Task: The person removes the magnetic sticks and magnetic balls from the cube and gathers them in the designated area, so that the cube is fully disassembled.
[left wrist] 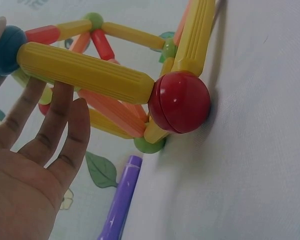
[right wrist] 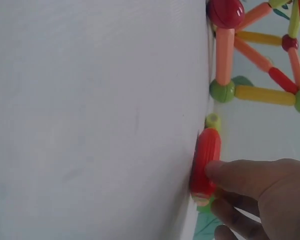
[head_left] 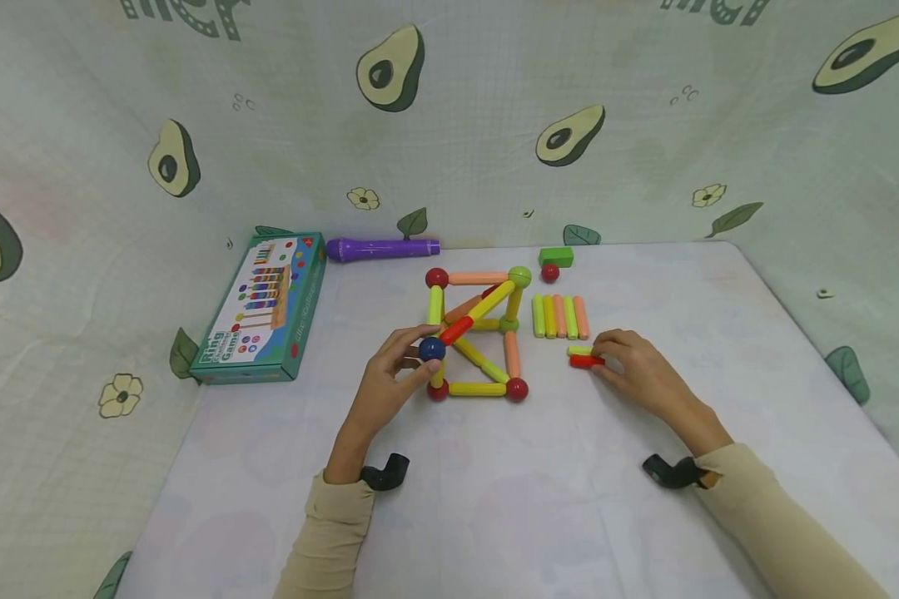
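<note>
My left hand (head_left: 393, 370) pinches a blue ball (head_left: 431, 349) at the near left corner of a frame built from coloured sticks and balls. A short red stick (head_left: 457, 331) runs from that ball to a yellow one. In the left wrist view, a yellow stick (left wrist: 85, 72) links the blue ball to a red ball (left wrist: 179, 102) on the table. To the right, my right hand (head_left: 640, 370) holds a short red stick (right wrist: 206, 162) between thumb and fingers, low at the tabletop. A short yellow-green stick (head_left: 580, 350) lies alongside it, partly hidden by the fingers.
A row of several yellow, green and orange sticks (head_left: 559, 317) lies right of the frame. Behind are a loose red ball (head_left: 550, 273) and a green block (head_left: 556, 257). A purple microphone-shaped object (head_left: 384, 249) and a toy box (head_left: 262, 308) occupy the back left.
</note>
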A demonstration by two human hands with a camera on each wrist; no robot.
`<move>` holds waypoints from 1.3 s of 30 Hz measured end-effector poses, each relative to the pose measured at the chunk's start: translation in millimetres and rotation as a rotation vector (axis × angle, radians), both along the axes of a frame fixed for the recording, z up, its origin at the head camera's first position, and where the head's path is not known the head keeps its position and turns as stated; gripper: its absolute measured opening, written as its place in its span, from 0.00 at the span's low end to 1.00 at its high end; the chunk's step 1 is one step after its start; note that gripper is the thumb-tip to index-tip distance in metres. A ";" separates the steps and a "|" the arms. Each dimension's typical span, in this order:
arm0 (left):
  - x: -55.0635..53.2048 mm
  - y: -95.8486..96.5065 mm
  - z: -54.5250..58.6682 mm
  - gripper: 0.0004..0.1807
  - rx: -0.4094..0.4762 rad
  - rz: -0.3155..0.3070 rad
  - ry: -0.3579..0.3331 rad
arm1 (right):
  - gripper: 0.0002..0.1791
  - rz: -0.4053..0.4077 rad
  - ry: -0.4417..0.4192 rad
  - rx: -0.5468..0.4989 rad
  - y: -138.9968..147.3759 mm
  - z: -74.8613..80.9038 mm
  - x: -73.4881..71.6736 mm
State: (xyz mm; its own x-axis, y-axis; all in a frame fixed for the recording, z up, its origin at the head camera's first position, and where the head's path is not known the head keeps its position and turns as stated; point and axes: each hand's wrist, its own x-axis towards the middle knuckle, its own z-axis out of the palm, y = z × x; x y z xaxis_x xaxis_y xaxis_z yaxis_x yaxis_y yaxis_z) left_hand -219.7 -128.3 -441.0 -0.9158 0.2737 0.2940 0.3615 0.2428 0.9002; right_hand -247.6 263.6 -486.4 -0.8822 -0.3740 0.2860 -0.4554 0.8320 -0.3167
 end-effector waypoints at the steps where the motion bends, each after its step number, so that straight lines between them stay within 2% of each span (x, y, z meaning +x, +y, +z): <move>1: 0.0 0.0 0.1 0.26 -0.001 0.000 -0.002 | 0.16 0.002 -0.008 -0.001 -0.5 -0.6 -1.5; 9: -0.3 0.2 0.4 0.26 -0.002 0.004 -0.006 | 0.20 0.048 -0.014 -0.003 -4.3 -3.5 -12.3; 17: -1.2 -0.5 -0.6 0.26 0.012 0.003 0.003 | 0.18 0.066 0.011 -0.011 -12.0 -5.5 -20.3; 22: -0.7 -0.1 -0.2 0.25 0.015 -0.008 -0.005 | 0.19 0.089 0.022 -0.078 -28.8 0.6 -11.8; 27: -0.3 -0.8 2.3 0.25 0.027 -0.011 -0.001 | 0.16 0.197 0.024 -0.149 -56.4 9.5 -1.0; 30: -0.9 -1.2 2.7 0.25 0.037 -0.018 0.000 | 0.14 0.250 -0.008 -0.166 -72.0 13.3 3.3; 32: -2.1 -1.5 0.9 0.25 0.040 -0.024 0.003 | 0.13 0.276 -0.063 -0.154 -80.7 13.6 5.5; 35: -7.3 -2.7 -8.4 0.26 0.035 -0.024 0.002 | 0.16 0.290 -0.132 -0.093 -90.6 11.6 8.7; 39: -15.6 -5.4 -23.0 0.27 0.023 -0.021 0.008 | 0.21 0.283 -0.146 -0.049 -98.2 8.2 11.0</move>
